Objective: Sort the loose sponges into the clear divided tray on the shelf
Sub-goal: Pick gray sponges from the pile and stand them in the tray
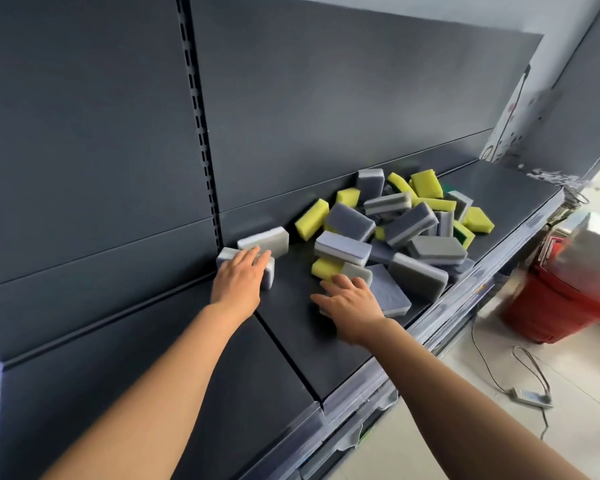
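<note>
Your left hand (240, 273) lies flat, fingers together, on a grey sponge (268, 275) left of the sponge pile (406, 223) — your right hand (349, 299), fingers spread, touches its near edge.

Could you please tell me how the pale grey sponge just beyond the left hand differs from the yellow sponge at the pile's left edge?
The pale grey sponge is grey with a white layer; the yellow sponge shows only yellow. The pale grey sponge sits apart from the pile, by the left hand; the yellow sponge leans tilted at the pile's edge. Both are rectangular blocks on the dark shelf.
</note>
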Motion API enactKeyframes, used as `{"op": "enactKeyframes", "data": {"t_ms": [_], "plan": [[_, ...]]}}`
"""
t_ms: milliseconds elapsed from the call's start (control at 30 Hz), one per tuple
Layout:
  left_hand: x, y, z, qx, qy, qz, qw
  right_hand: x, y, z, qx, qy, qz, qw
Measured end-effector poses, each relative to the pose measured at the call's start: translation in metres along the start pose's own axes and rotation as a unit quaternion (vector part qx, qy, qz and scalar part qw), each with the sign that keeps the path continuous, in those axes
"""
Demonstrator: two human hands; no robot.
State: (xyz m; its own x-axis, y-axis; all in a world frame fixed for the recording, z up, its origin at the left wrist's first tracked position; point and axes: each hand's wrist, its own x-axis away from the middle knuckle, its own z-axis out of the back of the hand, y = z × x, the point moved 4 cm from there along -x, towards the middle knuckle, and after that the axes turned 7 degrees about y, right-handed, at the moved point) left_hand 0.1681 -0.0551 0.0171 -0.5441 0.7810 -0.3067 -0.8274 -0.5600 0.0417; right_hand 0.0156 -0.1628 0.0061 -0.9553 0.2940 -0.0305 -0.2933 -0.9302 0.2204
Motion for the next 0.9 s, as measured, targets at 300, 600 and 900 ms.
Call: {"op": "enactKeyframes", "data": {"t_ms": [300, 600, 900], "plan": [[0.006, -0.001, 0.000, 0.007, -0.036, 0.073, 0.997, -0.032, 0.007, 0.010, -0.053, -0.029, 0.001, 0.998], [0.028, 0.013, 0.007, 0.063, -0.168, 0.125, 0.976, -0.048, 0.007, 0.028, -0.122, -0.040, -0.002, 0.992], [0.067, 0.011, 0.005, 0.165, -0.232, 0.253, 0.925, -0.030, -0.002, 0.046, -0.255, 0.085, 0.009, 0.963]]}}
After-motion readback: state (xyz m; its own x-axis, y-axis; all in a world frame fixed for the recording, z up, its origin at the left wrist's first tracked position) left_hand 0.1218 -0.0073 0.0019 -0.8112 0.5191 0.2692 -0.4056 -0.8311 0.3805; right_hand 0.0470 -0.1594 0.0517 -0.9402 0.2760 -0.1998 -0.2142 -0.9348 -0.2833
